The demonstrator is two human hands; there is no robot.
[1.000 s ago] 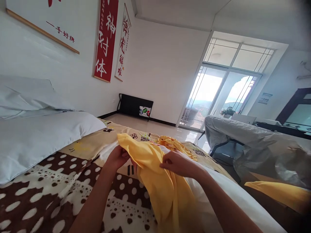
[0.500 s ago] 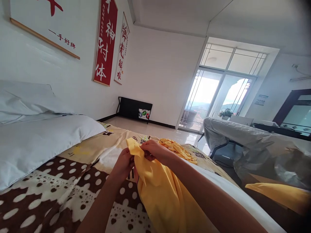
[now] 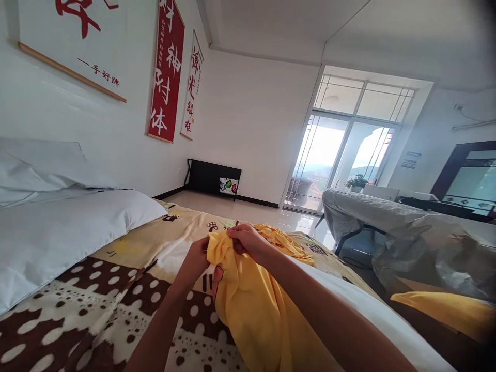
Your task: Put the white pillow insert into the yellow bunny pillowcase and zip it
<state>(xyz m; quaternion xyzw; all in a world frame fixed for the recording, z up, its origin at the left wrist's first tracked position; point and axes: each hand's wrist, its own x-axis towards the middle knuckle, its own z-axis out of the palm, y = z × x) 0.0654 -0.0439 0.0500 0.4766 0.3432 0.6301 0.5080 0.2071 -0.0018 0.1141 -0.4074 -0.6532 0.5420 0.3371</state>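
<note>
A yellow cloth (image 3: 256, 305) hangs from both my hands and trails down toward me over the bed. My left hand (image 3: 199, 256) is closed on its upper left edge, with the fingertips partly hidden behind the fabric. My right hand (image 3: 247, 239) pinches the top edge a short way to the right. Between the hands the fabric is bunched up. Below them lies a brown, beige and white patterned blanket (image 3: 143, 294). Just beyond my right hand is a crumpled yellow fabric piece (image 3: 284, 243) on the bed.
White pillows (image 3: 77, 227) lie at the left of the bed. White fabric (image 3: 372, 305) runs under my right forearm. At the right stands a plastic-covered table (image 3: 391, 217), with more yellow cloth (image 3: 445, 310) below it. A black folded table (image 3: 209, 177) leans against the far wall.
The cloth's top edge, which stood up flat between my hands, is now folded and bunched. My left hand has shifted slightly right; the right hand keeps its pinch.
</note>
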